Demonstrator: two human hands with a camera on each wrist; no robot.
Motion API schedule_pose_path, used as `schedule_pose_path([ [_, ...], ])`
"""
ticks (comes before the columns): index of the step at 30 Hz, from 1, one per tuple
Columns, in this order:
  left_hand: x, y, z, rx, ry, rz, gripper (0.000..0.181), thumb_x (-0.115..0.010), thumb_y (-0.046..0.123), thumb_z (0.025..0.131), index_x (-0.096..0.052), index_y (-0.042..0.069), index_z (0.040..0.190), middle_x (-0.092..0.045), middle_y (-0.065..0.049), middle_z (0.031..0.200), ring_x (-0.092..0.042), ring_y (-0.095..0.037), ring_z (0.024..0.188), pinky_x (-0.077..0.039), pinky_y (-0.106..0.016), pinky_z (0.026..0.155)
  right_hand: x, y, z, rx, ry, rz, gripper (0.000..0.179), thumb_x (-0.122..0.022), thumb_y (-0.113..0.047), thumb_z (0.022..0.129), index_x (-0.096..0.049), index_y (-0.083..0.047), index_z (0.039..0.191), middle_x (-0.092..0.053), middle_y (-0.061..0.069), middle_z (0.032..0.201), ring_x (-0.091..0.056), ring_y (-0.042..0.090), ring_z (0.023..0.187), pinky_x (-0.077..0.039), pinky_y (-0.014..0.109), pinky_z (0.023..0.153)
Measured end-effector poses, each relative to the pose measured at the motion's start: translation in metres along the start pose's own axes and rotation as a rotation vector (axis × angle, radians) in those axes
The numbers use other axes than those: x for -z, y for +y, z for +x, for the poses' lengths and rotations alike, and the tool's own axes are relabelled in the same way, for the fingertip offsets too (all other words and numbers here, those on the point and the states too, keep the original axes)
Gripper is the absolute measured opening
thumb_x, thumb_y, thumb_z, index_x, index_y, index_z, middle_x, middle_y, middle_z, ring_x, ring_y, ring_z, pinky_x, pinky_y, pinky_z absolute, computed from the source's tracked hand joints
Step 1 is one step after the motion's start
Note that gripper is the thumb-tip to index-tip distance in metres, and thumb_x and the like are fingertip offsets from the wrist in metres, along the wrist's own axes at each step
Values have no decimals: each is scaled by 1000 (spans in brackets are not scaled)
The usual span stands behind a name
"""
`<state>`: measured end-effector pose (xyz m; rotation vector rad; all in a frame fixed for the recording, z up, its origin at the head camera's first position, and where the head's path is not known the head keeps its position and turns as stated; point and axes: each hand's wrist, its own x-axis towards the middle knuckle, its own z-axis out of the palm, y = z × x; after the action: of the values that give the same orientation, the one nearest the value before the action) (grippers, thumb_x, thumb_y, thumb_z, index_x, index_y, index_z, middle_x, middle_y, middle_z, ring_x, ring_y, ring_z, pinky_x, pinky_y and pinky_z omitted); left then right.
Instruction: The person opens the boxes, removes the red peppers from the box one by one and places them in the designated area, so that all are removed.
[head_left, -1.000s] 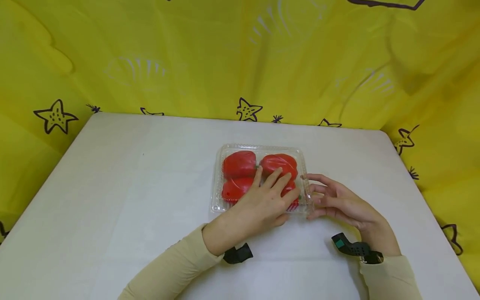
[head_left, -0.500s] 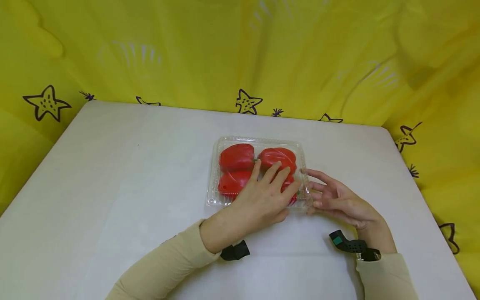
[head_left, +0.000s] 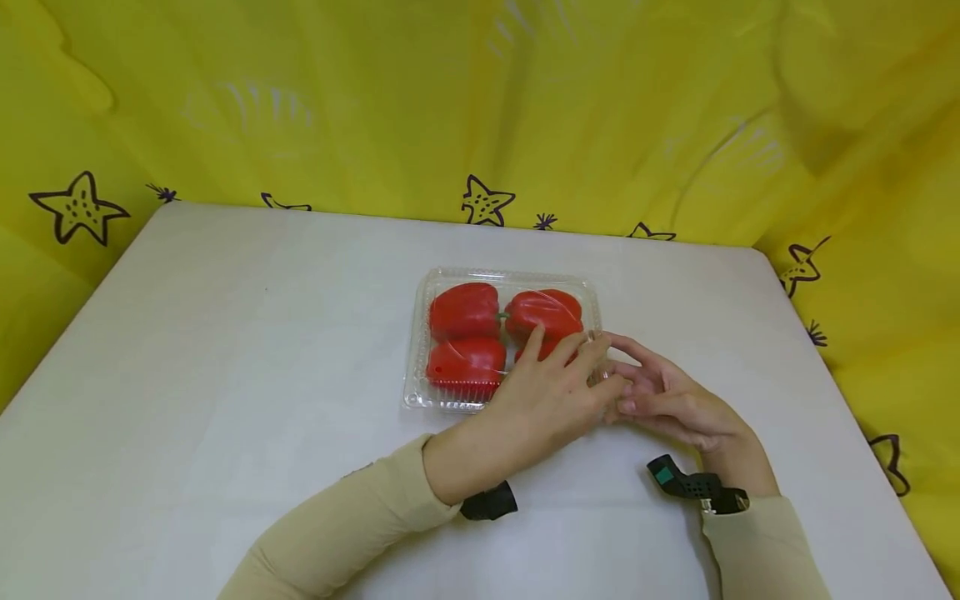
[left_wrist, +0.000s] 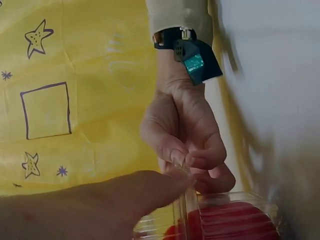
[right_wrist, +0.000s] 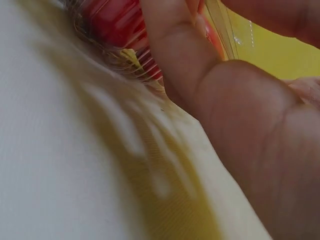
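Observation:
A clear plastic clamshell container (head_left: 411, 367) lies on the white table with several red bell peppers (head_left: 465, 310) inside. Its lid lies over them. My left hand (head_left: 543, 400) reaches across the lid from the front, fingers spread, with its fingertips at the container's right edge. At that same edge my right hand (head_left: 678, 408) pinches the rim between thumb and bent fingers. The left wrist view shows a digit of the left hand (left_wrist: 110, 197) touching the rim right beside the right thumb (left_wrist: 177, 156). The lower right pepper is mostly hidden behind the left hand.
The white table (head_left: 225, 375) spreads out around the container. A yellow cloth (head_left: 375, 108) printed with starfish hangs behind and beside it. Each wrist wears a black camera strap; the right one (head_left: 682, 479) has a green patch.
My left hand has slid right from the lid's middle to its right edge, close to the right hand, uncovering more of the left peppers. The right hand stays at the rim.

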<state>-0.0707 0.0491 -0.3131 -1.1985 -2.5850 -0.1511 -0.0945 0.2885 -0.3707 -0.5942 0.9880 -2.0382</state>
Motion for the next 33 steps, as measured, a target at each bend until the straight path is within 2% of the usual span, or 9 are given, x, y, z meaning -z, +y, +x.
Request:
schedule_pose_path([
  [3,0,-2,2,-29,8,45,27,-62,43,96,-64,31,120,-57,-2,137,-55,-24,127,-47,-58,104,-1,0,2,-3,24,-10,77,-28,22,91,-13,-13,159,-47,10,145,-61,24,113,-54,36,101],
  [8,0,-2,1,-132,33,163,18,-56,33,101,-64,30,117,-62,2,118,-59,-28,121,-55,-54,94,-2,0,3,-10,23,-19,80,-29,22,91,-7,-12,160,-47,10,144,-59,22,116,-52,32,103],
  [14,0,1,-1,-211,24,264,29,-53,26,103,-64,35,128,-63,0,121,-57,-37,128,-56,-57,89,-7,-5,-1,-41,82,-34,81,-33,22,89,-15,-15,159,-55,7,134,-63,16,106,-54,25,96],
  [16,0,2,-1,-223,22,289,30,-53,24,103,-64,36,129,-63,-1,122,-58,-38,128,-56,-57,89,-8,-6,-2,-60,122,-51,81,-34,22,89,-18,-16,158,-57,6,128,-64,14,100,-55,23,93],
  [20,0,2,-2,-230,22,320,27,-52,22,103,-64,32,124,-64,-3,124,-58,-38,127,-56,-58,88,-10,-8,-1,-78,162,-74,82,-35,23,88,-17,-17,159,-58,5,127,-64,14,98,-55,23,92],
  [29,-2,0,-1,-224,-2,301,23,-56,24,101,-64,26,123,-61,0,134,-59,-35,127,-55,-58,90,-5,-7,1,-57,105,-37,78,-34,20,90,-19,-16,158,-54,5,130,-61,14,101,-55,20,89],
  [33,-3,0,-2,-221,18,307,20,-52,23,103,-64,25,119,-62,0,131,-60,-35,126,-55,-58,90,-5,-7,1,-54,99,-54,81,-36,21,89,-17,-16,159,-53,5,135,-61,15,108,-54,20,91],
])
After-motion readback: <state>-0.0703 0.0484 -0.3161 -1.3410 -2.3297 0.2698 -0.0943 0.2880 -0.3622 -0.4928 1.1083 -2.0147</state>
